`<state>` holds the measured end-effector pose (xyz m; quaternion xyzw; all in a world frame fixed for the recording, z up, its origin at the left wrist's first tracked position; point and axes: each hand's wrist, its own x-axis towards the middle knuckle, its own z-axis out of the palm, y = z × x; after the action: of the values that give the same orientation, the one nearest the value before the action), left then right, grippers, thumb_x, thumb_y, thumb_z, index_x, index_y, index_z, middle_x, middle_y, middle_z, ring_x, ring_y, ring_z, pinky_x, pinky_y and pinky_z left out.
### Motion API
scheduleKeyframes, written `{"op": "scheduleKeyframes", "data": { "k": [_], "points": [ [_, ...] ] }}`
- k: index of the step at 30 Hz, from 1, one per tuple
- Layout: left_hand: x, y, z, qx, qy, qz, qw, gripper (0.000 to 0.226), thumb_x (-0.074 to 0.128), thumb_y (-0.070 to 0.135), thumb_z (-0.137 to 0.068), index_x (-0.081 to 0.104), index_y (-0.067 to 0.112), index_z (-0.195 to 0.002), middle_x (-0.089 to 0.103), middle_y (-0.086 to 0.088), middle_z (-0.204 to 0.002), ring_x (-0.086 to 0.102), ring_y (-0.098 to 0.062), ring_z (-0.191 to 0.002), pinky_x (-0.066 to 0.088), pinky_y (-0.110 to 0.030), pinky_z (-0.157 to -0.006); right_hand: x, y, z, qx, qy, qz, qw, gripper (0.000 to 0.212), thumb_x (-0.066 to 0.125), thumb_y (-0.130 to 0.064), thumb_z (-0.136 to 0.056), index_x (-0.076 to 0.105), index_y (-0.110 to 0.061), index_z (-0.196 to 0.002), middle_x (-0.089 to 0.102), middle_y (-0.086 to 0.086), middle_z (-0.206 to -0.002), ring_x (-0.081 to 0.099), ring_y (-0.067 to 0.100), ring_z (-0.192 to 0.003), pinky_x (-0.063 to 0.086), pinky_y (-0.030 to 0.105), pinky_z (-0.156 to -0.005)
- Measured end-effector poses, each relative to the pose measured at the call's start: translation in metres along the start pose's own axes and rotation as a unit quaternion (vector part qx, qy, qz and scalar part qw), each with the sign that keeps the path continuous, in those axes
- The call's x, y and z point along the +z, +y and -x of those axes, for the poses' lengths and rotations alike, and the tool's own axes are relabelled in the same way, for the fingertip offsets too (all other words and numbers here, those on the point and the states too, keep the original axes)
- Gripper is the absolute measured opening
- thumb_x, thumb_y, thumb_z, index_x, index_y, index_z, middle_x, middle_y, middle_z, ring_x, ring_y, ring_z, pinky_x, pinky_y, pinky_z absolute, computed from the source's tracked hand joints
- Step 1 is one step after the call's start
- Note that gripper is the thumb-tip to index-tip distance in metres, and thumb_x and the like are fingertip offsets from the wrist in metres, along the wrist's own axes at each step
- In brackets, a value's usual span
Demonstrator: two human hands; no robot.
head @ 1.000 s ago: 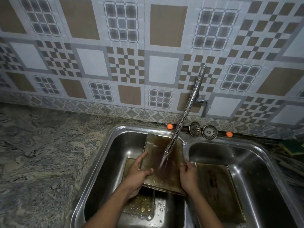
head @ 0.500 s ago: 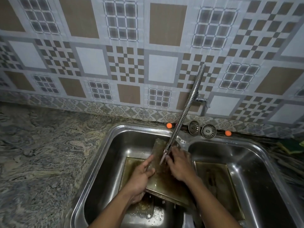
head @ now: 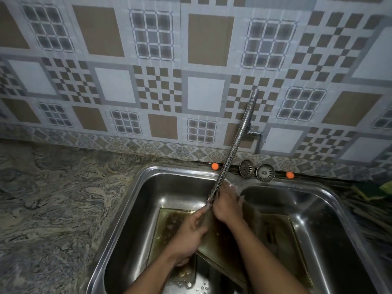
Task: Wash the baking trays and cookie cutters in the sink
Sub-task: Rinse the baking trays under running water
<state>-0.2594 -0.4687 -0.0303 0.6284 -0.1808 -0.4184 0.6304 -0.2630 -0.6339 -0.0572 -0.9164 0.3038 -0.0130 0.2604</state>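
Patterned tiled wall (head: 191, 60) and a veined granite counter (head: 53, 209) frame a double-bowl steel sink (head: 118, 219). The wall-mounted faucet hose (head: 235, 143) slants down over the divider and serves as the reference point.

Directly below its nozzle, the tilted tray (head: 220, 249) leans across the divider, top edge toward the wall, its face soiled brown. A left-bowl tray (head: 169, 225) lies flat to the left of the nozzle, and a right-bowl tray (head: 280, 240) lies flat to its right. No cookie cutters are visible.

The left hand (head: 188, 236), below and left of the nozzle, grips the tilted tray's left edge, fingers curled round it. The right hand (head: 227, 202), just right of the nozzle, lies on the upper face with fingers spread, pinching nothing. Two strainers (head: 247, 169) and two orange balls (head: 214, 166) sit on the ledge behind the hose.

Assessment: rinse-and-rub of one tray is in hand, and the bulk of the task appears outstanding.

Recommended practice:
- Hold the tilt so runoff drains into the left bowl.
- Work the flat palm from the top edge downward under the flow.
- Use a firm edge grip, since wet metal likely slips.
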Motion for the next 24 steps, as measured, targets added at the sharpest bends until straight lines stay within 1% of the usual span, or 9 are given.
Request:
{"op": "scheduleKeyframes", "data": {
  "k": [2, 5, 7, 10, 11, 13, 17, 20, 24],
  "points": [
    [-0.004, 0.000, -0.003, 0.014, 0.065, 0.018, 0.998, 0.044, 0.037, -0.003, -0.101, 0.054, 0.030, -0.125, 0.069, 0.013, -0.117, 0.063, 0.006, -0.106, 0.049, -0.011, -0.085, 0.004, -0.010, 0.020, -0.134, -0.041, -0.014, 0.990, 0.054, 0.024, -0.040, -0.102, 0.020, -0.025, -0.154, 0.005, -0.011, -0.161, -0.005, 0.011, -0.149, -0.001, 0.053, -0.120],
    [-0.014, -0.005, -0.007, 0.033, 0.107, 0.005, 0.994, 0.041, 0.036, 0.006, -0.104, 0.049, 0.026, -0.137, 0.057, 0.006, -0.137, 0.054, 0.001, -0.122, 0.043, -0.017, -0.104, 0.009, -0.009, 0.048, -0.222, -0.049, -0.078, 0.971, 0.051, 0.021, -0.039, -0.105, 0.013, -0.027, -0.155, 0.003, -0.013, -0.161, -0.006, -0.002, -0.146, -0.002, 0.043, -0.122],
    [-0.016, -0.012, -0.008, 0.034, 0.115, -0.001, 0.993, 0.042, 0.038, 0.008, -0.105, 0.046, 0.027, -0.142, 0.054, 0.005, -0.141, 0.050, -0.002, -0.128, 0.039, -0.023, -0.110, 0.011, 0.000, 0.046, -0.155, -0.018, -0.066, 0.985, 0.056, 0.026, -0.048, -0.103, 0.015, -0.028, -0.155, 0.006, -0.010, -0.162, -0.003, 0.006, -0.149, 0.001, 0.045, -0.122],
    [-0.006, -0.013, -0.010, 0.044, 0.134, -0.003, 0.990, 0.044, 0.037, 0.008, -0.105, 0.047, 0.028, -0.142, 0.050, 0.005, -0.145, 0.048, 0.001, -0.129, 0.038, -0.021, -0.110, 0.002, -0.002, 0.038, 0.043, -0.016, -0.006, 0.999, 0.066, 0.027, -0.048, -0.101, 0.008, -0.017, -0.156, -0.003, -0.001, -0.163, -0.008, 0.018, -0.150, -0.001, 0.049, -0.120],
    [-0.001, -0.010, -0.012, 0.052, 0.143, 0.004, 0.988, 0.043, 0.036, 0.007, -0.105, 0.047, 0.025, -0.142, 0.051, 0.005, -0.143, 0.051, 0.005, -0.123, 0.041, -0.014, -0.103, 0.001, -0.009, 0.040, 0.037, -0.016, -0.011, 0.999, 0.063, 0.026, -0.044, -0.102, 0.008, -0.015, -0.155, -0.003, 0.001, -0.163, -0.009, 0.019, -0.150, -0.002, 0.050, -0.120],
    [0.005, -0.002, -0.021, 0.061, 0.159, 0.042, 0.984, 0.040, 0.034, 0.011, -0.106, 0.045, 0.019, -0.143, 0.054, 0.002, -0.139, 0.055, 0.010, -0.109, 0.045, -0.004, -0.084, 0.002, -0.026, 0.055, -0.067, -0.029, -0.025, 0.997, 0.056, 0.018, -0.041, -0.104, 0.008, -0.021, -0.155, -0.001, -0.002, -0.163, -0.008, 0.015, -0.149, -0.005, 0.047, -0.120],
    [0.000, 0.003, -0.031, 0.038, 0.198, 0.126, 0.971, 0.035, 0.035, 0.022, -0.106, 0.045, 0.032, -0.139, 0.061, 0.002, -0.124, 0.066, 0.001, -0.098, 0.053, -0.012, -0.070, 0.000, -0.029, 0.094, -0.201, -0.036, 0.005, 0.979, 0.059, -0.002, -0.053, -0.095, -0.003, -0.039, -0.153, -0.008, -0.021, -0.158, -0.005, 0.000, -0.145, -0.009, 0.032, -0.120],
    [0.001, -0.003, -0.031, 0.035, 0.217, 0.098, 0.971, 0.046, 0.047, 0.009, -0.102, 0.045, 0.032, -0.141, 0.059, -0.001, -0.135, 0.062, -0.008, -0.115, 0.052, -0.024, -0.093, -0.003, 0.001, 0.102, -0.195, -0.021, 0.054, 0.979, 0.052, 0.006, -0.052, -0.101, 0.002, -0.043, -0.152, -0.006, -0.022, -0.157, -0.013, -0.001, -0.145, -0.006, 0.030, -0.121],
    [-0.001, -0.010, -0.034, 0.034, 0.249, 0.097, 0.963, 0.053, 0.048, 0.004, -0.100, 0.042, 0.035, -0.142, 0.053, -0.002, -0.143, 0.055, -0.012, -0.125, 0.040, -0.038, -0.112, -0.007, 0.044, 0.094, -0.114, 0.066, 0.065, 0.989, 0.072, -0.001, -0.065, -0.093, 0.022, -0.030, -0.152, 0.010, -0.015, -0.156, 0.000, 0.001, -0.145, 0.000, 0.026, -0.120]
  ]
}}
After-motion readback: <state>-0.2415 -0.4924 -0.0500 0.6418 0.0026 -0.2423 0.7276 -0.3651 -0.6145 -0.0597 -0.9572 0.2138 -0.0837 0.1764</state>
